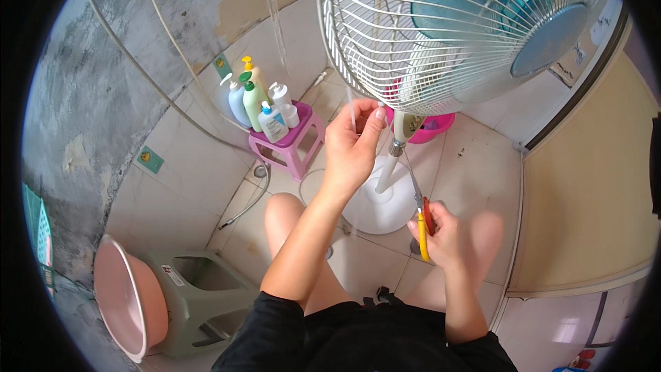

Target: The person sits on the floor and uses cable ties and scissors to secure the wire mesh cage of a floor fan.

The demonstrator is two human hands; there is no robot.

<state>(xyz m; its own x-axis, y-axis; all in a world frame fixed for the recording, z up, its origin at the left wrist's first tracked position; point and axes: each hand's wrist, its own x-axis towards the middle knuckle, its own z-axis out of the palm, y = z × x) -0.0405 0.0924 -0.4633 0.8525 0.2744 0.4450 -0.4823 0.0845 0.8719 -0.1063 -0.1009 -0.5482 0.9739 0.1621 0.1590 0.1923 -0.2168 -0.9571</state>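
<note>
1. At the lower left rim of the white wire-caged pedestal fan with teal blades, your left hand is raised, its thumb and index finger pinched on what looks like a small pale piece.
2. Below and to the right of those fingers, your right hand has its fingers curled round the handles of the scissors-like metal tool with one red and one yellow grip. Its slim end points up toward the rim, well apart from your left fingers.
3. For clean work here, make the pinch firm but light. Bring the tool in from below, angled away from your left thumb, and squeeze only when you can see both edges.
4. Don't tug: the caged head could swing on its slender white post, just below and to the right of your left fingers. Steady the rim with your spare left fingers.
5. Hard to make out: whether the pale piece is loose or part of the cage, and where the thin clear strip beside your left fingers is fixed.
6. You can't tell from here whether the tool's blades are parted. Right of your left fingers, the cage and post hide much of the bright pink plastic basin; its contents are unclear. The fan's top is cut off.
</note>
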